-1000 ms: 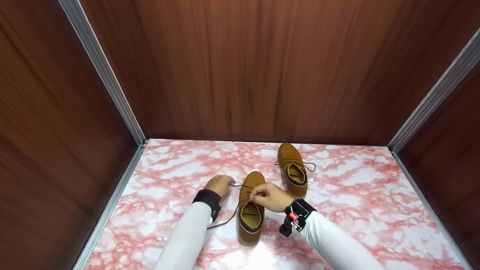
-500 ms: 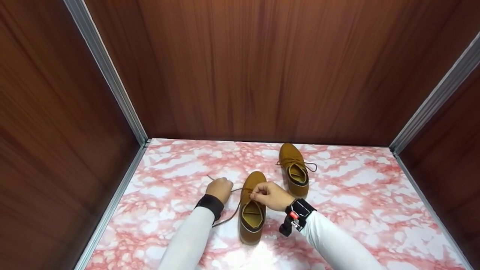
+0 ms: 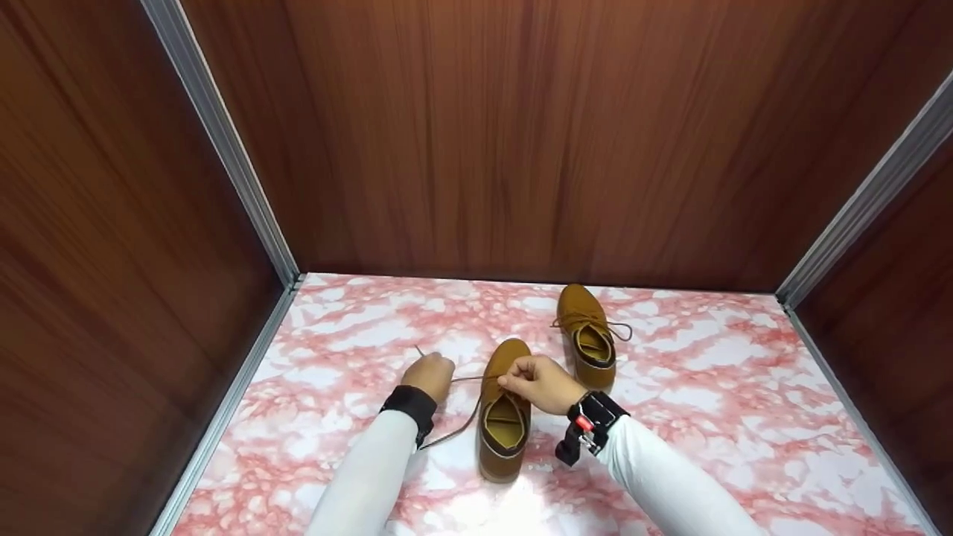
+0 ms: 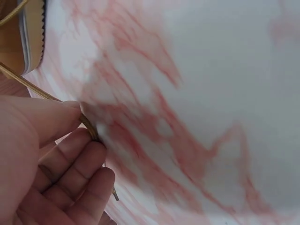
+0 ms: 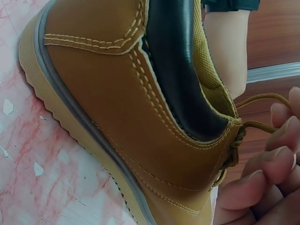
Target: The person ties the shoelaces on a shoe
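Note:
A brown lace-up shoe (image 3: 500, 463) stands sole-down on the pink-and-white marbled surface between both hands, its toe pointing away. My left hand (image 3: 429, 374), left of the shoe, pinches a brown shoelace (image 4: 35, 89) between thumb and fingers. That lace runs taut back to the shoe, and its tip (image 4: 116, 194) hangs past the fingers. Over the eyelets, my right hand (image 3: 547, 383) has its fingers curled around a lace (image 5: 260, 125) close to the knot area. Another lace strand (image 3: 450, 438) trails from the shoe toward the left wrist.
A matching brown shoe (image 3: 577, 301) stands behind and to the right, with its laces tied. Dark wood panels (image 3: 461, 149) enclose the back and both sides, joined by grey metal corner strips (image 3: 231, 141). Each wrist wears a black strap (image 3: 412, 406).
My left hand turned and drew the lace leftward and slightly nearer, pulling it straighter; its free tip now shows beyond the hand. The right hand stays over the eyelets, nearly still.

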The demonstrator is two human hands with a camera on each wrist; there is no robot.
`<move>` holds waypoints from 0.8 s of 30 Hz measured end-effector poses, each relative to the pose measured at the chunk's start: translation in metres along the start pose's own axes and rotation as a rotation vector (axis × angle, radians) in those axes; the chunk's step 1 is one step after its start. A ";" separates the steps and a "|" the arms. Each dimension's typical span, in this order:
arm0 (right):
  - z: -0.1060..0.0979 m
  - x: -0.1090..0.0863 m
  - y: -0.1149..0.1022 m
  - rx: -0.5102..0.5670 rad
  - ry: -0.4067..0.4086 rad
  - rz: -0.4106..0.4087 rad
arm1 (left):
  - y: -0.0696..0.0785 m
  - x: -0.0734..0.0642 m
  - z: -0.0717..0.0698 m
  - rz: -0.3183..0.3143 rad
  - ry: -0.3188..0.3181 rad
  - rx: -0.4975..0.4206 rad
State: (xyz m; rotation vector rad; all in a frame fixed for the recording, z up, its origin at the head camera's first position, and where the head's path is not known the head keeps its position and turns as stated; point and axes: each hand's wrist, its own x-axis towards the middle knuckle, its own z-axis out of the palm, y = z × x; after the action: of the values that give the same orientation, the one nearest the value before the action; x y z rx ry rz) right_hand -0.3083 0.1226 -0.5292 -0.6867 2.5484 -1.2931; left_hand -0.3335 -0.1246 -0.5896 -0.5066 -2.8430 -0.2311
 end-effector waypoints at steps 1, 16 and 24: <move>0.000 0.000 0.000 -0.003 0.011 0.005 | 0.000 0.000 -0.002 -0.009 -0.011 -0.001; -0.004 0.002 -0.001 0.017 0.086 0.074 | 0.006 0.001 -0.041 -0.100 -0.179 -0.157; -0.006 0.003 -0.004 0.024 0.104 0.043 | 0.006 -0.002 -0.058 -0.084 -0.219 -0.306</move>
State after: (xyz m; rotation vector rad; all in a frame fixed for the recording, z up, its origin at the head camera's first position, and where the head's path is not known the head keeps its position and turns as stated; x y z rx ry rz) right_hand -0.3113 0.1230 -0.5223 -0.5701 2.6088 -1.3778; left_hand -0.3170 -0.1314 -0.5341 -0.4975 -3.0614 -0.6723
